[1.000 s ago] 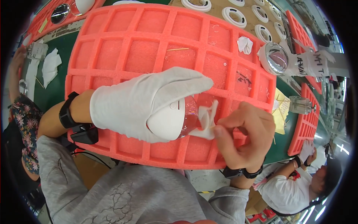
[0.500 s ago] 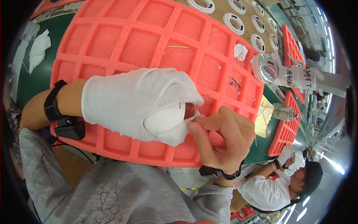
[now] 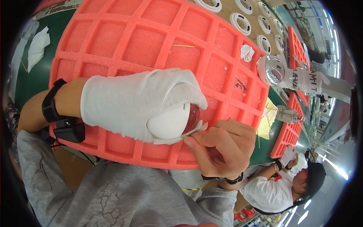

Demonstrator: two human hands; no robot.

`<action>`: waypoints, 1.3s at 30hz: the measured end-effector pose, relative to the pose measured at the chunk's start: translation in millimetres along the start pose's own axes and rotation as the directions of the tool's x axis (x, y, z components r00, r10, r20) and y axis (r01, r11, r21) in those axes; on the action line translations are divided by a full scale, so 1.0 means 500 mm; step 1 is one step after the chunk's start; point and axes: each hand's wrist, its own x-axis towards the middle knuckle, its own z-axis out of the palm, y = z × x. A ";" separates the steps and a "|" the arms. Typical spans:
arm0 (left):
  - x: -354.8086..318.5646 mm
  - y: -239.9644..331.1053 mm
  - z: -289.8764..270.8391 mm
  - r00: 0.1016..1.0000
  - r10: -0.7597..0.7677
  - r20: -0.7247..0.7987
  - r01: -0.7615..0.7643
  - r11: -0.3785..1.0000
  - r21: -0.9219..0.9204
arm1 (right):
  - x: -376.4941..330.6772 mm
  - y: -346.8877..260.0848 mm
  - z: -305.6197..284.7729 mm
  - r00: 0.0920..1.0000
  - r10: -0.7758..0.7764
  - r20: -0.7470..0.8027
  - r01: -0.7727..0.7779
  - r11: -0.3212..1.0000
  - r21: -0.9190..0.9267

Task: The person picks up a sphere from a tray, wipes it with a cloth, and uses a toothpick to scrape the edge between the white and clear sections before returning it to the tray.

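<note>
1. Right now the gloved left hand is curled shut around a round white part with a clear reddish face, held just above the orange foam tray.
2. Meanwhile the bare right hand pinches a small white wipe against the part's edge.
3. Likely risk: the smooth part could slip from the glove if the wipe is pressed hard.
4. Bare fingertips sit close to the clear face and might smudge it.

A crumpled white cloth lies at the upper left. White rings sit in rows at the top. A co-worker in white is at the lower right, near a small glass bottle.
</note>
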 end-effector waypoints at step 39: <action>0.074 0.046 0.004 0.985 -0.126 0.118 0.133 0.989 -0.059 | -0.069 -0.040 -0.056 0.945 0.323 0.056 -0.325 0.945 0.030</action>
